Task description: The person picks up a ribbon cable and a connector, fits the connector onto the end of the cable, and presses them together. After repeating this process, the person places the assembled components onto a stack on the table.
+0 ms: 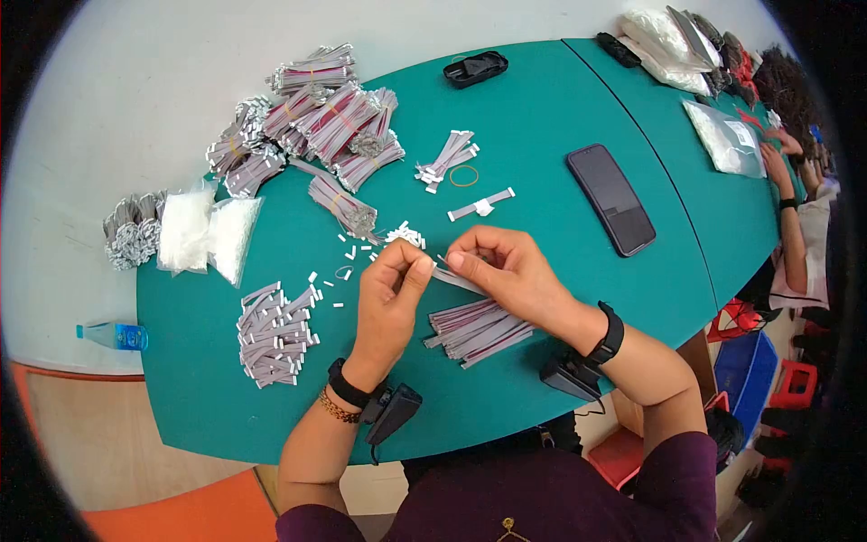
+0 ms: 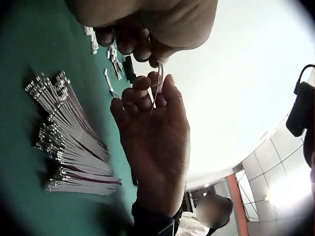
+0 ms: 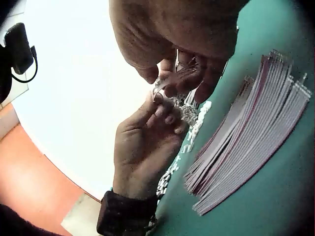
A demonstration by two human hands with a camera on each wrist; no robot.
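A short grey ribbon cable (image 1: 459, 281) is pinched at its end by the right hand (image 1: 513, 275), thumb against the curled fingers. Close beside it, the left hand (image 1: 390, 294) has its thumb and forefinger pressed together at the cable's tip; whatever lies between them is too small to tell. In the left wrist view the cable (image 2: 160, 81) runs between the two hands. Below the hands lies a stack of grey ribbon cables (image 1: 479, 331). Small white connectors (image 1: 405, 235) are scattered just beyond the fingers.
Cables with white ends (image 1: 275, 339) are piled at left. Banded cable bundles (image 1: 334, 122), bags of white parts (image 1: 187, 230) and a bottle (image 1: 113, 336) stand farther out. A phone (image 1: 610, 199) and black case (image 1: 475, 69) lie beyond the right hand. Another person's arms (image 1: 790, 226) reach in at right.
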